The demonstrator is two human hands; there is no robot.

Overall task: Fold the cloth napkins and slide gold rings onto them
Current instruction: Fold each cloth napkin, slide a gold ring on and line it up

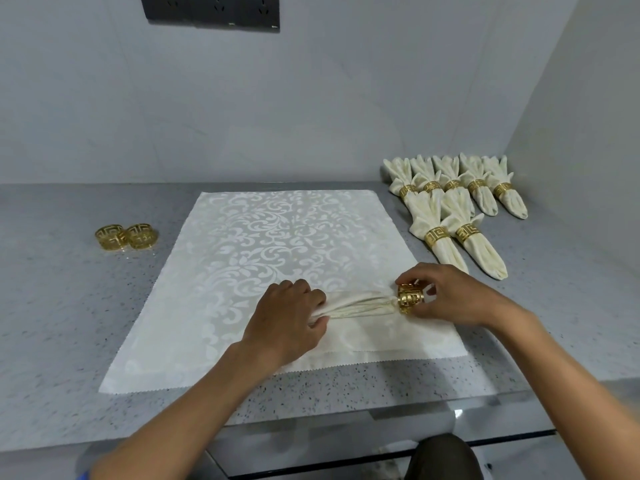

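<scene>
A cream napkin [360,305] is gathered into a narrow bundle lying on top of a flat white patterned cloth [263,244]. My left hand [287,317] grips the bundle's left end. My right hand [446,294] pinches a gold ring [410,298] at the bundle's right tip, where the cloth enters the ring. Two loose gold rings [126,236] sit side by side at the left of the counter.
Several finished napkins with gold rings [457,206] lie in rows at the back right, near the corner wall. The speckled grey counter [69,306] has a front edge close to me. A dark socket panel [211,10] hangs on the back wall.
</scene>
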